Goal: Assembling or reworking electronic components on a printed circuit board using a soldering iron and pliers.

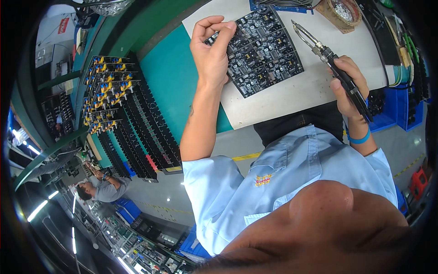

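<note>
A black circuit board panel (264, 52), split into several like sections with small parts on them, lies on a white sheet (242, 112) over the bench. My left hand (213, 48) is closed on the panel's left edge, thumb on top and fingers curled; the fingertips are partly hidden. My right hand (347, 86) grips the black handle of a soldering iron (335, 68) with a metal, two-pronged front end. Its tip points up and left, just off the panel's upper right side, apart from the boards.
Racks of black slotted strips (141, 123) and boards with yellow and blue parts (107, 91) stand at left on a green mat (169, 82). A tub of silvery shavings (344, 11) sits at the far right. Blue bins (401, 107) stand at right. Another person (105, 187) works at lower left.
</note>
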Demonstrator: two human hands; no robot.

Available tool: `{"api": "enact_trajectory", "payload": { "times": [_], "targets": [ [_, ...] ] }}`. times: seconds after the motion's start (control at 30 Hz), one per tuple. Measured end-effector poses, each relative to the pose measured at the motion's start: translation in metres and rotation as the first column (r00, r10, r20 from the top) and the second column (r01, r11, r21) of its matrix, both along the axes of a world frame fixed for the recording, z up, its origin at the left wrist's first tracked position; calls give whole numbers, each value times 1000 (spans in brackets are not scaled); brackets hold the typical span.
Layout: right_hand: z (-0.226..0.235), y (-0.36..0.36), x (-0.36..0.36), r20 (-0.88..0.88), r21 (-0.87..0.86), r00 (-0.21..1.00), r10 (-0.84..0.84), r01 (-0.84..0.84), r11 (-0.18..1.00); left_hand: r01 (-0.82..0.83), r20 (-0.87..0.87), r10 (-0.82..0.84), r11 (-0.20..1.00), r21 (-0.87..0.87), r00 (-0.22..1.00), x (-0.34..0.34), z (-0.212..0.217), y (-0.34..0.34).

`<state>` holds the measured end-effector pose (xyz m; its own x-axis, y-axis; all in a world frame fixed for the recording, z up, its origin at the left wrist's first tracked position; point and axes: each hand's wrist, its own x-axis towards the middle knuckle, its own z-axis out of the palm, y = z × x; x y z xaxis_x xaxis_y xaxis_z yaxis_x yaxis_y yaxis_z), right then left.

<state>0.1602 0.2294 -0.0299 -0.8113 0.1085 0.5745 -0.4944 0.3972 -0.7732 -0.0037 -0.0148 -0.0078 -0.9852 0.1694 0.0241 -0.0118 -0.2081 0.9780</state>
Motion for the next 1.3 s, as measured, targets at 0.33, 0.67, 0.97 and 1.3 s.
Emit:
{"api": "enact_trajectory", "payload": {
  "times": [0.33, 0.67, 0.97, 1.3],
  "targets": [
    [-2, -3, -3, -53, -16, 998, 28, -29, 999, 8, -33, -9, 1000, -23, 999, 3, 1, -1],
    [-4, 3, 1, -1, 32, 999, 32, -32, 999, -19, -5, 19, 999, -42, 1000, 3, 5, 4],
    [-3, 3, 1, -44, 48, 999, -15, 17, 999, -83, 27, 89, 983, -164, 996, -2, -3, 11],
    [-3, 1, 0, -13, 37, 1000, 23, -22, 999, -78, -6, 78, 990, -118, 997, -4, -4, 12]
  ]
}}
